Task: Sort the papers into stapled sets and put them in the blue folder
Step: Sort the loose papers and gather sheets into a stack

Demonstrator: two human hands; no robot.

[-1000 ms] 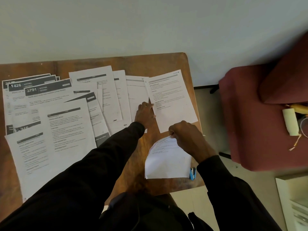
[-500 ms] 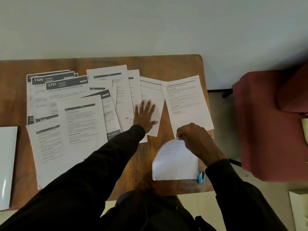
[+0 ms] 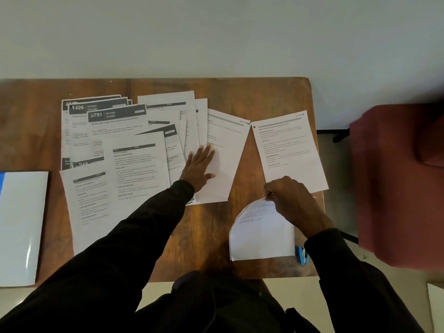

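since one second ago my left hand [image 3: 199,167] is leaving the single sheet [image 3: 288,150] at the right and is now lying on the middle sheet [image 3: 225,145]. at the far left the blue folder [image 3: 21,224] is waiting on the table [image 3: 264,97]; no papers are showing in it. beside it many loose papers [image 3: 134,169] are lying spread out, so i am judging most sorting is left. my left hand is pressing flat, fingers straight and wide. my right hand [image 3: 288,200] is pinching the curled top corner of one set [image 3: 259,236]; i cannot tell if it is stapled. the blue stapler [image 3: 301,254] is lying just beside this set.
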